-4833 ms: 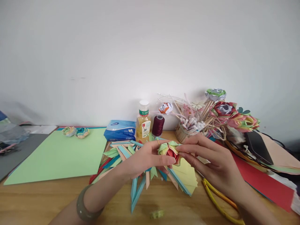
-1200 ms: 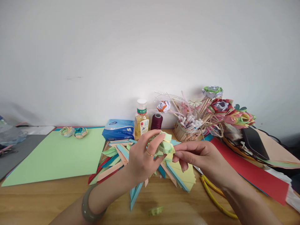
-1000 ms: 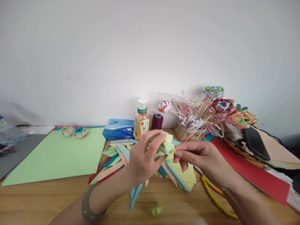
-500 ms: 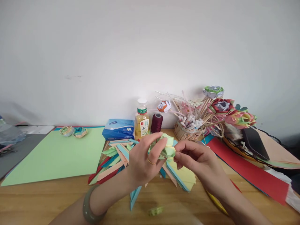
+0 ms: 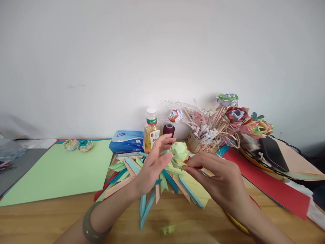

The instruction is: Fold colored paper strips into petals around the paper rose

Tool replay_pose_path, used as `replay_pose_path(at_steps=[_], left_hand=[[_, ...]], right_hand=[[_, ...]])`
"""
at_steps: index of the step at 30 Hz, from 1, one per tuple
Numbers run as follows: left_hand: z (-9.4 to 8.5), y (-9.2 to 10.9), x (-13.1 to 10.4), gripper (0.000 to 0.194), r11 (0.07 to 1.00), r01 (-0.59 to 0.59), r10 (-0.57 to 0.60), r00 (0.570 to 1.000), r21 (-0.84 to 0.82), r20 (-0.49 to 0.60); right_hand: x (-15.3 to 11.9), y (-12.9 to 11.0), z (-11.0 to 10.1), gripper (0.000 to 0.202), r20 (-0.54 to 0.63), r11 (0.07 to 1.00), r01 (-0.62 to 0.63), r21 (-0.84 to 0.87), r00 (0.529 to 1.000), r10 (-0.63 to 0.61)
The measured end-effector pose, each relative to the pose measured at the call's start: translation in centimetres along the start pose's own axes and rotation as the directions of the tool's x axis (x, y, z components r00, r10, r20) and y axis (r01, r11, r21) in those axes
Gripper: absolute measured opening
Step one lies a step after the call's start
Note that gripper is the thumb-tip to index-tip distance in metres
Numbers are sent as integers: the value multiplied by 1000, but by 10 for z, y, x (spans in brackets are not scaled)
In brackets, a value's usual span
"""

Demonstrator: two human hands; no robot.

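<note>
A pale green and yellow folded paper flower is held up above the table, between my two hands. My right hand pinches its lower right edge between thumb and fingertips. Close to its left side, my left hand has its fingers stretched out and apart, the thumb near the petals; whether the thumb touches them I cannot tell. Beneath lies a spread heap of folded paper strips in blue, green, peach and red, with yellow paper sheets at its right.
Behind stand a blue tissue pack, a drink bottle, a dark thread spool and a basket of paper flowers. Green paper with two small paper flowers lies left, red paper right. A small greenish piece lies in front.
My left hand has let go of the paper flower and opened, moving a little left. The flower has turned and shows its rounded top; my right hand still pinches it.
</note>
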State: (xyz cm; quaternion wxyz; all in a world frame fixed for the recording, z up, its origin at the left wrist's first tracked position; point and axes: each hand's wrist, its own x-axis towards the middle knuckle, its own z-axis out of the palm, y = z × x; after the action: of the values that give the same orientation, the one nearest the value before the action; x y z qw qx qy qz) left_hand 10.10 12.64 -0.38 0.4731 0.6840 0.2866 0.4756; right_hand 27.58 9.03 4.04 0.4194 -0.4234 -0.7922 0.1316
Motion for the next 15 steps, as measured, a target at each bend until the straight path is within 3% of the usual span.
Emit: replay_pose_path(at_steps=[2,4,11,15], left_hand=[[-1,2,1,44,987,146,-146,989,-72,5],[1,3,1,46,975,213,-211,977,-61,35],[9,3,-2,45,990,140,-140,987,-5,-75],[12,0,-3,45,992,124,-125,989,-22,-74]], right_hand=[[-1,0,1,15,36,999,35,-36,999,-34],[-1,1,3,15,63,997,55,-50,997,-52],[0,5,7,15,86,995,81,-52,993,-77],[0,3,6,14,87,999,50,-9,995,-49]])
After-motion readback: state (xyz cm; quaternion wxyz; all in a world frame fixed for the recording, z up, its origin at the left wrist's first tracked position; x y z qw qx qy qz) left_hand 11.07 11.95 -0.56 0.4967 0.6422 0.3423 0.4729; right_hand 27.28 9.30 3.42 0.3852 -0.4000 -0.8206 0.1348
